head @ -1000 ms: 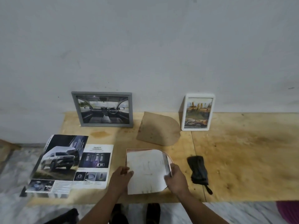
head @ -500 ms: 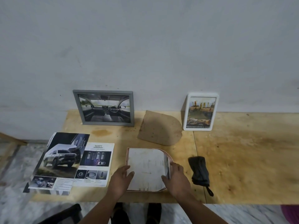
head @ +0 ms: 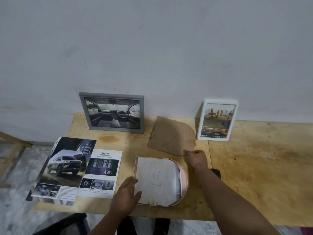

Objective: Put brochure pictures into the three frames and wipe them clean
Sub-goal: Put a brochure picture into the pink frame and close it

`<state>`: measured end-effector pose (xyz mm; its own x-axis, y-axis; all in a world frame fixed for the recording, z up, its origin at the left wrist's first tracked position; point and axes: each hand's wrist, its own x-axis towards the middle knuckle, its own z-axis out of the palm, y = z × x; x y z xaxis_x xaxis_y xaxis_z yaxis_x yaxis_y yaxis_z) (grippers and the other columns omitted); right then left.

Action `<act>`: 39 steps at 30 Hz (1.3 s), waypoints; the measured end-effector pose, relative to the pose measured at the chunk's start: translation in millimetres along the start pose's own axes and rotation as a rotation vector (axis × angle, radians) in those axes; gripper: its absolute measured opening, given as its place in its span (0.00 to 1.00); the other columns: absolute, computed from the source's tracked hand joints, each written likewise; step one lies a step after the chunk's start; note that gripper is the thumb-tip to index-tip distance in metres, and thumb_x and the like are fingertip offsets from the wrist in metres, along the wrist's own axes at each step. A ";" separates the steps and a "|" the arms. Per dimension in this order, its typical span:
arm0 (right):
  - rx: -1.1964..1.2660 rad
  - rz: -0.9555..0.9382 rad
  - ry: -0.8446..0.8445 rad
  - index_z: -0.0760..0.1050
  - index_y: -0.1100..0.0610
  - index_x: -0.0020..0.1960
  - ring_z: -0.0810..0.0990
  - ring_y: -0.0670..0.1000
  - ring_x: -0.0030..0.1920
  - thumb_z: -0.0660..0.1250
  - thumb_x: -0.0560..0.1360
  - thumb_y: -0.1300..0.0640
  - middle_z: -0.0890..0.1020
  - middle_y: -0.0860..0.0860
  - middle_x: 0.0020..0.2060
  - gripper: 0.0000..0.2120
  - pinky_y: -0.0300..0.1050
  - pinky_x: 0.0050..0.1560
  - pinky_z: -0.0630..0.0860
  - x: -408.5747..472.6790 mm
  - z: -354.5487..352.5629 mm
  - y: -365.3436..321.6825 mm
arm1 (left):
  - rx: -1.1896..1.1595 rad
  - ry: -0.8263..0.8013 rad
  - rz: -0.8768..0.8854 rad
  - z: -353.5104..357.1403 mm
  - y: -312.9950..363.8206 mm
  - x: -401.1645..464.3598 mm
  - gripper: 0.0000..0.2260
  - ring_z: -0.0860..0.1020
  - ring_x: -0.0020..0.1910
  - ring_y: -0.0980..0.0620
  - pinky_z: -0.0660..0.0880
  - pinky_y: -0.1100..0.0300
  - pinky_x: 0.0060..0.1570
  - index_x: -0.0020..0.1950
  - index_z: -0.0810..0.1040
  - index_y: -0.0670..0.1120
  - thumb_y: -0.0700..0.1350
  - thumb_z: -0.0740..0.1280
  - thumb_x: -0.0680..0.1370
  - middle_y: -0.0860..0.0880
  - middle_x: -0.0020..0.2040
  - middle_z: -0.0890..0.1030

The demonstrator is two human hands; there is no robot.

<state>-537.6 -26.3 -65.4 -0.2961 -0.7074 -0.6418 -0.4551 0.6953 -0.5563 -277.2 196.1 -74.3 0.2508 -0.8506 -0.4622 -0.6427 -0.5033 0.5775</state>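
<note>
A pink arch-shaped frame (head: 183, 180) lies face down near the table's front edge, with a white sheet (head: 157, 180) laid in it. My left hand (head: 126, 195) rests flat on the sheet's left edge, fingers straight. My right hand (head: 196, 159) reaches to the near corner of the brown arch-shaped backing board (head: 171, 136) and pinches its edge. A grey frame (head: 112, 112) with a car-interior picture and a white frame (head: 217, 120) with a picture lean against the wall.
An open car brochure (head: 67, 168) and a loose safety page (head: 101, 173) lie on the wooden table (head: 254, 167) at the left. A dark cloth (head: 216, 172) is mostly hidden behind my right forearm. The table's front edge is close to my body.
My right hand left the sheet's right edge and moved up and right to the brown backing board. The sheet now lies flat in the pink frame. My left hand stays on it.
</note>
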 end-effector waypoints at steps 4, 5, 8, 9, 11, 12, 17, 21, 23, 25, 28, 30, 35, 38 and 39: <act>0.028 0.105 -0.018 0.66 0.61 0.68 0.82 0.59 0.49 0.81 0.62 0.37 0.81 0.56 0.50 0.47 0.54 0.50 0.81 20.9 13.3 -18.4 | -0.019 -0.034 -0.010 0.0 -2.7 -1.0 0.25 0.64 0.79 0.55 0.63 0.58 0.76 0.75 0.72 0.52 0.53 0.71 0.79 0.54 0.80 0.65; 0.011 0.117 -0.012 0.61 0.61 0.71 0.81 0.60 0.53 0.81 0.64 0.40 0.78 0.56 0.52 0.47 0.54 0.53 0.80 21.5 16.8 -21.8 | -0.025 -0.034 -0.012 0.0 -2.9 -0.4 0.25 0.64 0.79 0.55 0.63 0.58 0.76 0.76 0.72 0.53 0.53 0.70 0.79 0.54 0.81 0.64; -0.046 0.138 0.034 0.53 0.59 0.73 0.79 0.60 0.53 0.79 0.69 0.52 0.75 0.57 0.48 0.45 0.54 0.57 0.79 16.5 21.5 -32.1 | -0.052 -0.030 -0.026 -0.6 -4.4 1.9 0.26 0.63 0.79 0.56 0.62 0.58 0.78 0.76 0.71 0.53 0.54 0.70 0.79 0.55 0.80 0.65; -0.062 0.138 0.049 0.52 0.60 0.74 0.79 0.60 0.51 0.77 0.70 0.55 0.74 0.58 0.46 0.44 0.54 0.57 0.80 18.8 24.3 -32.2 | -0.061 -0.030 -0.027 -0.9 -5.0 2.6 0.26 0.63 0.79 0.56 0.61 0.59 0.78 0.76 0.72 0.53 0.53 0.70 0.78 0.55 0.80 0.66; -0.111 0.159 0.028 0.54 0.63 0.74 0.78 0.58 0.49 0.75 0.71 0.58 0.74 0.58 0.46 0.40 0.52 0.56 0.79 21.4 26.3 -33.0 | -0.071 -0.028 -0.027 -1.0 -6.8 3.6 0.26 0.65 0.77 0.57 0.62 0.61 0.76 0.75 0.72 0.53 0.53 0.71 0.78 0.56 0.78 0.67; -0.137 0.163 0.007 0.58 0.64 0.73 0.78 0.57 0.48 0.75 0.71 0.56 0.75 0.58 0.48 0.38 0.51 0.55 0.79 27.7 26.8 -29.9 | -0.074 -0.023 -0.023 -1.3 -6.9 3.8 0.25 0.66 0.75 0.58 0.62 0.63 0.74 0.75 0.72 0.53 0.53 0.71 0.78 0.57 0.77 0.68; 0.118 0.162 -0.019 0.80 0.64 0.46 0.79 0.57 0.39 0.79 0.69 0.59 0.83 0.59 0.41 0.13 0.52 0.48 0.79 16.6 12.8 -27.2 | -0.075 -0.016 -0.010 -4.1 -4.9 4.9 0.25 0.69 0.71 0.61 0.63 0.67 0.69 0.74 0.73 0.54 0.53 0.71 0.77 0.64 0.70 0.66; 0.459 0.170 -0.269 0.78 0.67 0.53 0.77 0.56 0.33 0.72 0.75 0.64 0.82 0.60 0.36 0.09 0.49 0.37 0.75 0.6 -1.5 -22.9 | -0.079 -0.036 -0.011 -8.3 -4.8 4.3 0.26 0.72 0.72 0.57 0.68 0.59 0.73 0.73 0.74 0.53 0.54 0.70 0.75 0.59 0.73 0.71; 0.599 0.148 -0.310 0.77 0.62 0.59 0.83 0.56 0.39 0.70 0.78 0.65 0.85 0.60 0.44 0.11 0.49 0.43 0.81 -9.2 -8.8 -20.6 | -0.041 -0.037 -0.003 -9.5 -4.6 3.5 0.25 0.73 0.71 0.55 0.68 0.60 0.72 0.72 0.75 0.51 0.52 0.71 0.76 0.55 0.73 0.73; 0.650 0.048 -0.324 0.75 0.56 0.61 0.83 0.56 0.39 0.67 0.79 0.65 0.84 0.61 0.44 0.12 0.50 0.40 0.82 -24.0 -19.2 -19.2 | -0.011 -0.037 -0.001 -10.5 -3.8 2.3 0.23 0.76 0.68 0.53 0.70 0.61 0.69 0.72 0.76 0.48 0.50 0.73 0.77 0.52 0.72 0.75; 0.609 -0.112 -0.265 0.73 0.55 0.61 0.72 0.56 0.29 0.62 0.81 0.66 0.76 0.60 0.31 0.11 0.47 0.30 0.69 -44.4 -36.3 -12.9 | -0.013 -0.030 -0.030 -11.5 -1.1 -2.0 0.23 0.80 0.63 0.52 0.74 0.61 0.64 0.71 0.76 0.48 0.49 0.73 0.77 0.51 0.70 0.77; 0.557 -0.159 -0.241 0.74 0.56 0.60 0.71 0.56 0.30 0.62 0.81 0.66 0.75 0.60 0.31 0.10 0.48 0.32 0.69 -57.3 -47.4 -1.7 | -0.017 -0.024 -0.040 -10.2 0.4 -6.0 0.23 0.80 0.61 0.51 0.74 0.61 0.62 0.71 0.76 0.48 0.50 0.73 0.78 0.50 0.69 0.77; 0.349 -0.213 -0.285 0.74 0.58 0.61 0.72 0.57 0.33 0.62 0.82 0.65 0.76 0.62 0.34 0.09 0.48 0.32 0.68 -88.3 -56.9 40.9 | -0.044 -0.006 -0.095 -5.6 -0.5 -15.2 0.22 0.80 0.61 0.51 0.75 0.59 0.62 0.72 0.76 0.48 0.51 0.73 0.79 0.49 0.69 0.78; 0.292 -0.216 -0.297 0.75 0.56 0.61 0.76 0.62 0.36 0.63 0.82 0.66 0.80 0.66 0.40 0.11 0.49 0.34 0.73 -102.7 -50.7 63.4 | -0.092 0.016 -0.145 -4.8 0.2 -18.8 0.24 0.81 0.63 0.51 0.74 0.61 0.62 0.74 0.74 0.47 0.51 0.72 0.79 0.49 0.70 0.78; 0.268 -0.214 -0.292 0.76 0.55 0.62 0.79 0.65 0.38 0.64 0.82 0.66 0.82 0.65 0.43 0.12 0.51 0.36 0.75 -104.6 -47.4 71.2 | -0.104 0.019 -0.159 -4.8 0.4 -19.7 0.25 0.81 0.63 0.50 0.73 0.62 0.61 0.74 0.74 0.47 0.51 0.72 0.79 0.49 0.70 0.79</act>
<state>-578.8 91.1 -12.9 0.0480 -0.8002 -0.5978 -0.2353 0.5726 -0.7854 -278.9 211.9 -61.7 0.3580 -0.7611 -0.5409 -0.5154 -0.6441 0.5652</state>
